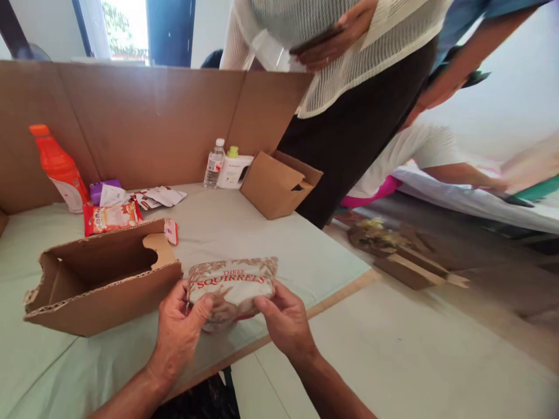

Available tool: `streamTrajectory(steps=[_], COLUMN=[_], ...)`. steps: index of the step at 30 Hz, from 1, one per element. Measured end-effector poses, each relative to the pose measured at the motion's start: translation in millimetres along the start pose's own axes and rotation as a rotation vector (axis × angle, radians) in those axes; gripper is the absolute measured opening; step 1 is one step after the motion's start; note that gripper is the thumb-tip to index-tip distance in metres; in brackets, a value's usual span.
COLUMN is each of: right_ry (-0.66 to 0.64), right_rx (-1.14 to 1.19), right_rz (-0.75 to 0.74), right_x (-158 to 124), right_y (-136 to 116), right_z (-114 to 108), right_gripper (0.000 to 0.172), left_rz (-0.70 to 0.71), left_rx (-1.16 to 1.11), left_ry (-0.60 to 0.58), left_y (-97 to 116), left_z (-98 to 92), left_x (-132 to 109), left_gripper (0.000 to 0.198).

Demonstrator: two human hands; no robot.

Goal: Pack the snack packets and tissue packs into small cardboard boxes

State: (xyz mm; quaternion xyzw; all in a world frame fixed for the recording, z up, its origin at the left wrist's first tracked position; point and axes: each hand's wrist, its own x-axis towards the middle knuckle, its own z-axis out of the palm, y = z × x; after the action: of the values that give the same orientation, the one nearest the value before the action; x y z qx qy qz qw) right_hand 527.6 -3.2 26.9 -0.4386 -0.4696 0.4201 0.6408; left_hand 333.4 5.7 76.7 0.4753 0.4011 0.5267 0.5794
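Observation:
Between my two hands is a snack bag [236, 291] printed "THREE SQUIRRELS", raised over the table's front edge with its printed side toward me. My left hand [181, 326] pinches its left end, thumb on the front. At the other end my right hand [286, 317] grips it the same way; the fingers behind the bag are mostly hidden. Just left of the bag stands an open cardboard box [109, 297] with a curved cut-out in its right end. What I can see of its inside is dark and bare cardboard.
Behind the box lie a red snack packet [111, 218], a purple packet [102, 189] and white sachets [163, 196]. An orange bottle [63, 169], a water bottle [213, 166], a white jug [233, 170] and a small carton [279, 186] stand before a cardboard wall [152, 122]. Other people are beyond.

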Motion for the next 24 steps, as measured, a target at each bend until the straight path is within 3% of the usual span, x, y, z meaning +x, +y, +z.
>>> streamTrajectory(steps=[3,9,15,20,22,24], right_ry=[0.018,0.043,0.098,0.116,0.115,0.097], right_rx=[-0.084,-0.114,-0.123,-0.088,-0.137,-0.225], right_rz=[0.021,0.016,0.037,0.094,0.065,0.006], right_x=[-1.6,-2.6,-11.4,-20.2,-22.2,-23.1], right_y=[-17.4,-45.5,-44.2,-37.4,-36.9,-37.4], right_z=[-0.7,4.1,8.8,5.0,0.5,-4.0], right_gripper=[0.029,0.051,0.049,0.074,0.064,0.038], left_rz=[0.003,0.031,0.102,0.158,0.201,0.248], left_rx=[0.027,0.086,0.123,0.202,0.264,0.327], left_ry=[0.043,0.076,0.089,0.066,-0.009,-0.1], left_y=[1.6,4.1,4.0,5.8,11.0,15.7], left_z=[0.8,5.8,2.6,-1.7,-5.4,-10.6], left_x=[1.6,6.1,-2.2,0.6,0.2,-2.7], left_gripper=[0.048,0.034,0.029,0.04,0.036,0.027])
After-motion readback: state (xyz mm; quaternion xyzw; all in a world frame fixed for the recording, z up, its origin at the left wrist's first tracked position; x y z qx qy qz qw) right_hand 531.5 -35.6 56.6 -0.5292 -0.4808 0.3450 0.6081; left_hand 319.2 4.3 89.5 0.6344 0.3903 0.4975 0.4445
